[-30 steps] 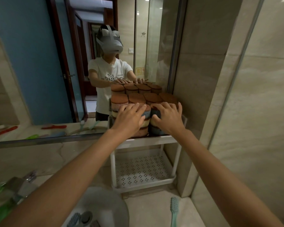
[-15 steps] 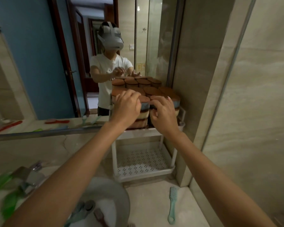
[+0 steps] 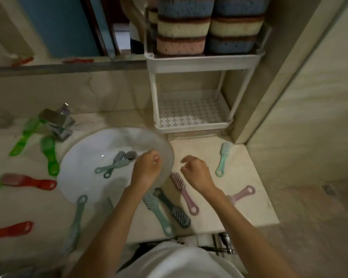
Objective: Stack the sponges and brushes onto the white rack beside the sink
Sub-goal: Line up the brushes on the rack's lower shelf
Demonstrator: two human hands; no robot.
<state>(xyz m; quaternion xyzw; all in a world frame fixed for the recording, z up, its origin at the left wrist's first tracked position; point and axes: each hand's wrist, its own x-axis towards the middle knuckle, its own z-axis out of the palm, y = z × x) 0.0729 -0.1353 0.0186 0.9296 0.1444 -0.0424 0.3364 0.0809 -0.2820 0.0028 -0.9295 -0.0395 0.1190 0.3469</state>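
Sponges on white rack cut off above.

There is a single view, taken from the person's head. It sits above the front edge of the counter and looks steeply down and a little forward. The sink lies left of centre. The white rack stands at top centre by the mirror, and the upper edge cuts off its sponges. Both forearms rise from the bottom edge, within arm's reach, with the left hand and right hand near mid-frame. The person's own shirt shows at the bottom. The wide lens slants the wall on the right.
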